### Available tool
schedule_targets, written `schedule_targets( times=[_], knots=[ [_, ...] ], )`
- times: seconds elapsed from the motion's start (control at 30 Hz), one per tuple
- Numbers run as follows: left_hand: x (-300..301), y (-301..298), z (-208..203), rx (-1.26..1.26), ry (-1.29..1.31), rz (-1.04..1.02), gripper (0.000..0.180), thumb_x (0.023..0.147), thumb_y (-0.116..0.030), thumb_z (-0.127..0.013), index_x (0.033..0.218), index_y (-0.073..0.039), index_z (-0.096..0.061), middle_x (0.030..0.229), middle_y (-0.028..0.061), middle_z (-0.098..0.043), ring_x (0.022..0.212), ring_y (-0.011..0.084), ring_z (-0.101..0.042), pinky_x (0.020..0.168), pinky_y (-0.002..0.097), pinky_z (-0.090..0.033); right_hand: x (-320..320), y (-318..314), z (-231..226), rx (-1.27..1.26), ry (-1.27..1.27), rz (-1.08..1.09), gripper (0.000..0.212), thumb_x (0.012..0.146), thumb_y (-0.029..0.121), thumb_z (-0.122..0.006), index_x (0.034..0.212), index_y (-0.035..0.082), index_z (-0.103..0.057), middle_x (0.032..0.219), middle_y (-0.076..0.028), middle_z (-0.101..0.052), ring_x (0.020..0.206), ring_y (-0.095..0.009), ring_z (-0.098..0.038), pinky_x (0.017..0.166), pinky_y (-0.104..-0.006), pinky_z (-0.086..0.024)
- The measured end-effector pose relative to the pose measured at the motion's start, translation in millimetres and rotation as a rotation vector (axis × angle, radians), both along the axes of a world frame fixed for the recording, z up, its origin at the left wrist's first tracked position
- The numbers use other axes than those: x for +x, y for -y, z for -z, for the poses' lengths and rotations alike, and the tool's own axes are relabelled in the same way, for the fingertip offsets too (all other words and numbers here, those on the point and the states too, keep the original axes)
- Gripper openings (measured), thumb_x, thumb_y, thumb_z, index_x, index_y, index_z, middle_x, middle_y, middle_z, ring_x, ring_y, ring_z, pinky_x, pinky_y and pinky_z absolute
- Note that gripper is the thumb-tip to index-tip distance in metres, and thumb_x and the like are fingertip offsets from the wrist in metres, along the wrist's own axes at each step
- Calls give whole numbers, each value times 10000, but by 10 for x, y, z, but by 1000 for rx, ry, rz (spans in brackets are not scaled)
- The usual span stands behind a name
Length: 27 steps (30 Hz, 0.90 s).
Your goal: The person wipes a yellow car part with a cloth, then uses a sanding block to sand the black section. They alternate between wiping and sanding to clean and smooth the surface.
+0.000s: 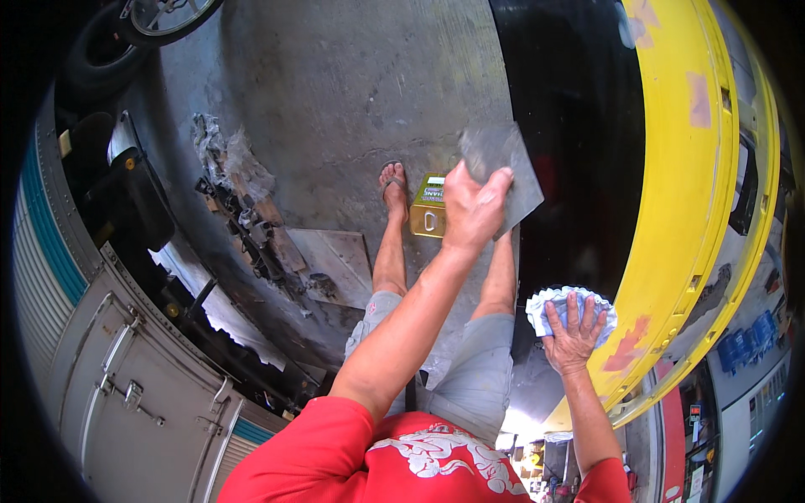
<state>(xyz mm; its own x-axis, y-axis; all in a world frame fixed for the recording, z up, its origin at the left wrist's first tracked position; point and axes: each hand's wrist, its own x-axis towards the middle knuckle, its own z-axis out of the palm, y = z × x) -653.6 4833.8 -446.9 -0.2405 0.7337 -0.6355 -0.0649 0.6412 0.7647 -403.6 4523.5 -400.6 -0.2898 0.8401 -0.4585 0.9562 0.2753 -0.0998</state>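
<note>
Two bare hands are up in front of a person in a red shirt (310,453). The left hand (476,205), above the middle of the frame, is closed on a flat grey plate (503,147), with the thumb on top. One part of the plate looks pale and smeary. The right hand (574,335), at the lower right, is open, with its fingers spread out over a white cloth (560,298) that has a wavy edge. The cloth is by the near edge of a big yellow panel (671,251), which bends down the right side of the frame. I can't tell if the cloth is pressing on it. The panel has a pink patch (698,99) at the upper right and a rough red patch (627,344) lower down, close to the right hand. It looks to me like the job is part way done. The patches are on, but they don't match the yellow around them, so I think there is more to do there. I can't tell if they are wet, dry or smooth. Near the middle, a yellow and green tin (428,220) stands on the grey floor (335,84), beside the person's foot (394,189). A messy pile of scraps (243,226) is left of the middle, and a grey door (155,369) is at the lower left.
</note>
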Motion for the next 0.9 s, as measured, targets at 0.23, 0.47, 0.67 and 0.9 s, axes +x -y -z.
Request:
schedule_targets(
  times=[0.23, 0.47, 0.67, 0.9],
  knots=[
    [109, -57, 84, 160, -92, 103, 266, 908, -120, -713, 1088, 76, -727, 919, 154, -799, 833, 214, -740, 802, 395, -603, 3, 21, 30, 38, 2, -6, 710, 1008, 497, -722, 1677, 447, -490, 1883, -70, -178, 1730, -436, -83, 1351, -701, 48],
    [356, -467, -79, 432, -95, 157, 188, 863, -127, -675, 899, 53, -637, 731, 222, -647, 702, 239, -643, 720, 436, -568, -8, 6, 34, 48, -9, -2, 735, 996, 517, -731, 1683, 452, -480, 1878, -68, -203, 1727, -438, -107, 1348, -706, 54],
    [317, -359, 41, 163, -23, 30, 205, 860, -105, -704, 881, 89, -642, 733, 239, -687, 677, 184, -637, 677, 426, -560, -1, 26, 48, 73, -1, 11, 750, 998, 548, -718, 1695, 458, -456, 1878, -47, -207, 1732, -405, -120, 1356, -688, 33],
    [376, -392, -47, 188, -8, 129, 192, 874, -108, -695, 916, 79, -680, 760, 229, -714, 704, 230, -684, 709, 439, -576, -9, 6, 52, 85, -42, 24, 658, 1015, 484, -701, 1651, 427, -545, 1864, -65, -260, 1720, -428, -160, 1347, -712, -10]
  ],
)
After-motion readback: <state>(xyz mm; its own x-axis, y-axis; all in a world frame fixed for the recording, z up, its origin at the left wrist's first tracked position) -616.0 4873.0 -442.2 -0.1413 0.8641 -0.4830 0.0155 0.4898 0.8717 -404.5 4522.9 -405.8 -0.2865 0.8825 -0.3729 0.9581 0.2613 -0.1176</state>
